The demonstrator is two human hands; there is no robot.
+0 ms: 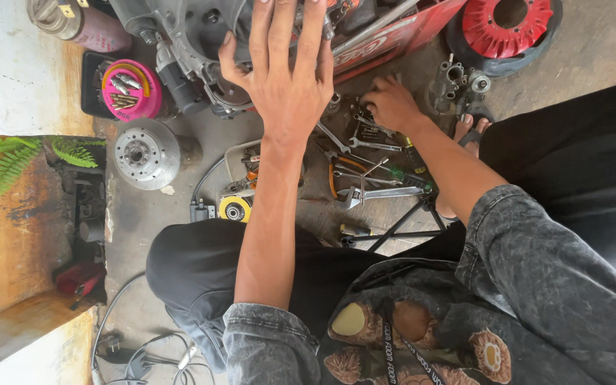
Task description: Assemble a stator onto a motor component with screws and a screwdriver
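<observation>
We are resting our left hand (pixel 286 78), fingers (pixel 279 28) spread flat, on the grey engine casing (pixel 194 36) lying under them. Our right hand (pixel 390 103) is reaching into the pile of wrenches (pixel 372 146); its curled fingers are hidden, so their grip is unclear.

The left hand (pixel 284 75) stretches far forward, arm straight, palm down, fingers spread wide. The right hand (pixel 391 102) reaches out to the right, knuckles up, fingers curled downward.
</observation>
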